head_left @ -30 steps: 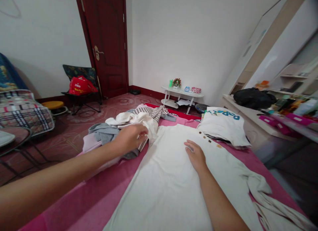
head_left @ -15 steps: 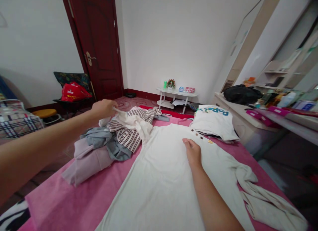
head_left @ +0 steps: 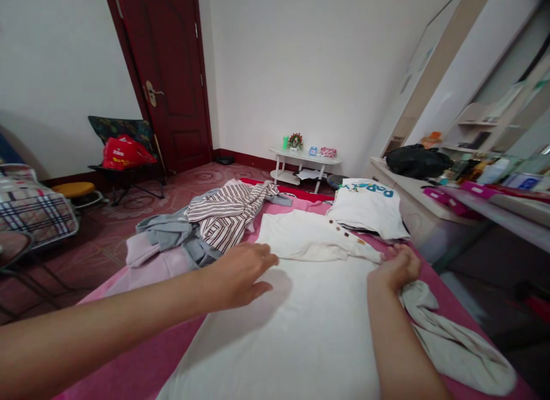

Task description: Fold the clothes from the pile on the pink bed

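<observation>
A white long-sleeved shirt with dark buttons at one shoulder lies spread in front of me. One of its sleeves is laid across the chest; the other sleeve trails crumpled to the lower right. My left hand is over the shirt's left side, fingers and thumb apart, holding nothing. At the shirt's right edge, by the end of the crossed sleeve, is my right hand. Its fingers are curled in, and whatever they may grip is hidden.
A heap with a striped garment and grey clothes lies to the left on the pink bed cover. Folded white clothes with blue lettering sit at the far right. A cluttered desk borders the right side.
My left hand has let go of the sleeve, which now lies across the chest, and come back over the shirt. My right hand has moved from the chest to the shirt's right edge.
</observation>
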`<control>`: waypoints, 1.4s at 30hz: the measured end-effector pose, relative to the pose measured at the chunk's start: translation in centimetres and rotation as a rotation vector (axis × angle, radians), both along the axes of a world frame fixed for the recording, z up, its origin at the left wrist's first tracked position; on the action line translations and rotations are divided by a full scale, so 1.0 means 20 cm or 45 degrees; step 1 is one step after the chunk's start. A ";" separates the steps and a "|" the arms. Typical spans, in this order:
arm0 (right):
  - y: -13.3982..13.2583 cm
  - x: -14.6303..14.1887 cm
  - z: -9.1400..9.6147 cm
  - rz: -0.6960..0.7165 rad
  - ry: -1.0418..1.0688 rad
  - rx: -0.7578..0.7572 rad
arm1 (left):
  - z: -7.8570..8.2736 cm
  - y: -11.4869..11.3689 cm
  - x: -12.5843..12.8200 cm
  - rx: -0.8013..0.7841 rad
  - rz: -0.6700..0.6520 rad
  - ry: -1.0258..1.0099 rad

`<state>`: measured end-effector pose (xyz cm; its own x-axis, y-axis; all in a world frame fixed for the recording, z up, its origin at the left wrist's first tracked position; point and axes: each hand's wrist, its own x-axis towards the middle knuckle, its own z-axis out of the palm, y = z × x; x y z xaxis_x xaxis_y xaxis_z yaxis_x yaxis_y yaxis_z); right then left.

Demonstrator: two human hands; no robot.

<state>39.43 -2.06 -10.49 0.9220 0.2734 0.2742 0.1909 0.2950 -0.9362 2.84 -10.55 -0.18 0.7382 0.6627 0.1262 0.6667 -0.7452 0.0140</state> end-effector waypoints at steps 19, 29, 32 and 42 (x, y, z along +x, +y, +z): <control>0.22 -0.78 0.01 0.783 -1.258 -1.284 | -0.29 -0.27 -0.39 -0.719 0.574 -0.139; 0.18 -0.66 0.08 0.399 -0.930 -0.727 | 0.01 -0.31 -0.11 -0.934 0.325 -0.224; 0.16 -0.61 0.16 0.316 -0.948 -0.749 | 0.10 -0.30 0.02 -0.987 0.288 -0.165; 0.13 -0.38 0.29 0.390 -1.094 -1.304 | 0.00 -0.19 0.25 -1.333 -0.170 -0.150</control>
<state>31.74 0.49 -4.74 0.4326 0.8579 0.2774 0.8695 -0.3156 -0.3800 7.76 -14.44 -0.27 0.8333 0.3968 -0.3849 0.5330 -0.3917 0.7500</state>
